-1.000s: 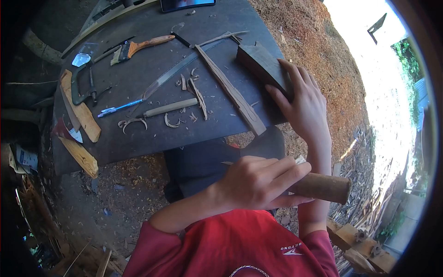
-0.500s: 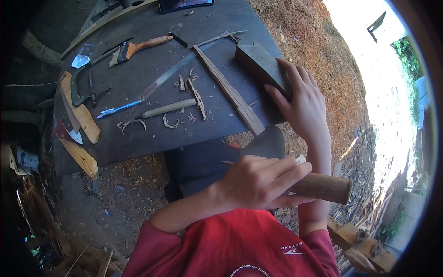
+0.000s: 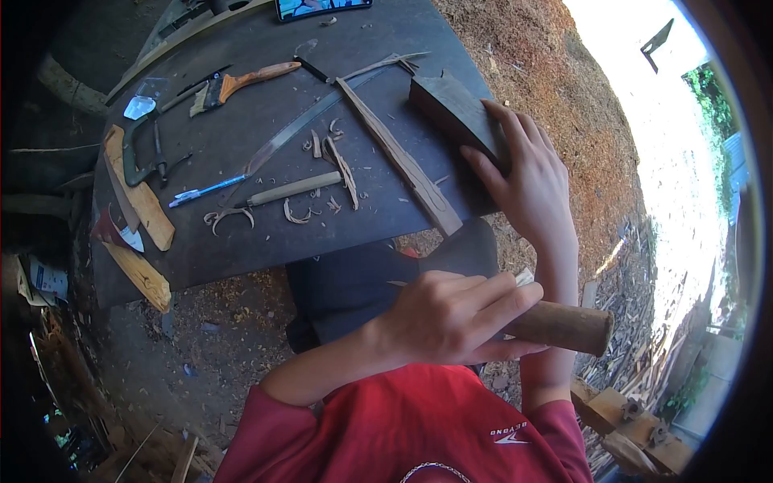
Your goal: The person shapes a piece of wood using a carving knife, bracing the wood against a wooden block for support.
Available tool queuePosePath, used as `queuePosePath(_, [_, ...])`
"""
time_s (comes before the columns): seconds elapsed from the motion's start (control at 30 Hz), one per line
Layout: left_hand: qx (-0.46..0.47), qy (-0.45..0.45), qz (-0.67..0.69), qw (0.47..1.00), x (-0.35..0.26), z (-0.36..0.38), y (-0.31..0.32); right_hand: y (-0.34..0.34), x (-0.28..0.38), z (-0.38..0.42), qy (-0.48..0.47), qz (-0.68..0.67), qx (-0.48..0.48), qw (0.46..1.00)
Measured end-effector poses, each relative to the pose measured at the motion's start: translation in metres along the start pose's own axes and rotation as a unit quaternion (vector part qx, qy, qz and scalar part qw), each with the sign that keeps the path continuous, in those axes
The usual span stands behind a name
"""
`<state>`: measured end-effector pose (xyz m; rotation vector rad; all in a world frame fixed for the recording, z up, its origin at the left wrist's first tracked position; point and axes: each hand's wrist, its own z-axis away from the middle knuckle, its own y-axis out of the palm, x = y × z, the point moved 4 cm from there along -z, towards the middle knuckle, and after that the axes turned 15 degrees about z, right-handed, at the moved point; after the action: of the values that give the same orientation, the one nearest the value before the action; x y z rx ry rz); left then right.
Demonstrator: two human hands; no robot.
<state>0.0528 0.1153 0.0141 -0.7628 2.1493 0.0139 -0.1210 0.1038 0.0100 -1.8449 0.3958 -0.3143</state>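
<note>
My right hand (image 3: pixel 531 173) grips the near end of a dark rectangular block (image 3: pixel 455 113) at the table's right edge, thumb on one side and fingers on the other. Closer to my body, my left hand (image 3: pixel 455 318) is closed around a tool with a thick round wooden handle (image 3: pixel 564 326), whose butt points right. My fist hides the tool's middle. A thin pointed tip shows past the knuckles on the left. Between the hands, a long, narrow wood strip (image 3: pixel 398 157) lies on the table, its near end at the edge.
On the dark table (image 3: pixel 266 88) lie a paintbrush (image 3: pixel 254 76), a clamp (image 3: pixel 141 161), a blue pen (image 3: pixel 209 190), a wooden stick (image 3: pixel 295 188), curled shavings (image 3: pixel 296 213) and wood pieces (image 3: pixel 145 189). A phone (image 3: pixel 322 8) is at the far edge. Sawdust (image 3: pixel 564 105) covers the ground on the right.
Both hands stay almost still, keeping their hold on the block and the tool. The picture on the phone's screen has become brighter.
</note>
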Motion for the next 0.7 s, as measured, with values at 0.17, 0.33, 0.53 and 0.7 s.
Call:
queuePosePath(0.17, [0.001, -0.003, 0.000, 1.000, 0.0012, 0.0022, 0.0007, 0.0006, -0.0002, -0.0002, 0.002, 0.000, 0.006, 1.000])
queuePosePath(0.33, [0.006, -0.007, -0.002, 1.000, 0.0012, 0.0029, -0.0003, -0.0007, 0.0019, -0.0003, -0.009, -0.010, -0.016, 1.000])
queuePosePath(0.53, [0.004, -0.004, 0.002, 1.000, 0.0007, 0.0023, -0.0004, -0.0009, 0.0017, 0.0001, -0.004, 0.001, -0.009, 1.000])
queuePosePath(0.7, [0.009, -0.007, 0.001, 1.000, 0.0014, 0.0030, -0.0003, 0.0002, 0.0003, -0.0002, 0.000, 0.003, 0.007, 1.000])
